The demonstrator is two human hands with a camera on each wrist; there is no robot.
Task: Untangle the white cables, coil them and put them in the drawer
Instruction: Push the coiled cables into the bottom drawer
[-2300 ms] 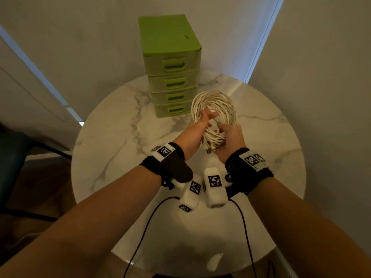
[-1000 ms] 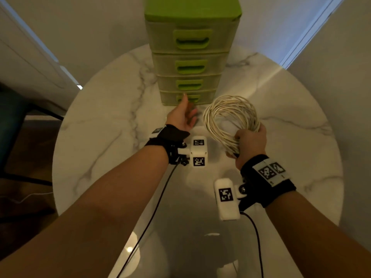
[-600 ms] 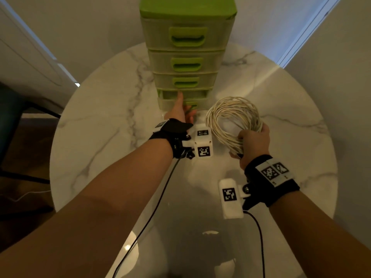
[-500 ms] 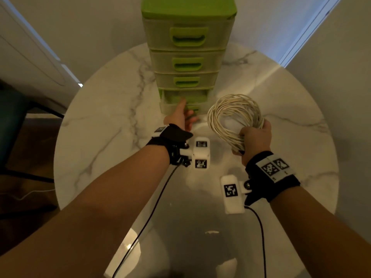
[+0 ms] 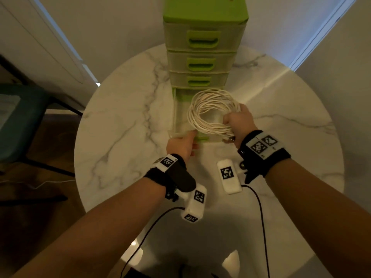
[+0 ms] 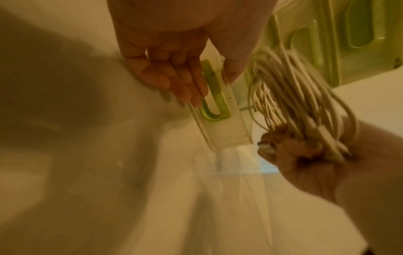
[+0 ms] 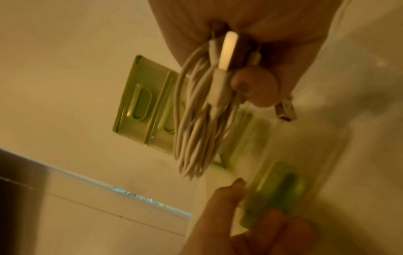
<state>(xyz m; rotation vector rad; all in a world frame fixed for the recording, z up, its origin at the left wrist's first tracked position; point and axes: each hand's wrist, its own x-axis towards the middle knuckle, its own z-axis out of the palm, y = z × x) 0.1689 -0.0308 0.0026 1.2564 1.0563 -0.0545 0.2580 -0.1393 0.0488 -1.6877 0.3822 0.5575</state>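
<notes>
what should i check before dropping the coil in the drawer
1. Bottom drawer pulled out far enough: ok, it stands well clear of the green drawer unit.
2. Drawer steadied: ok, left hand holds its front at the green handle.
3. Coil of white cables secure: ok, right hand grips the bundled strands.
4. Coil over the opening: ok, in the head view it hangs above the drawer, not yet inside.
5. Loose ends tucked: not ok, a metal plug sticks out below the right hand's fingers.
6. Drawer has room: ok, the visible part of its inside looks bare; the coil hides the rest.
</notes>
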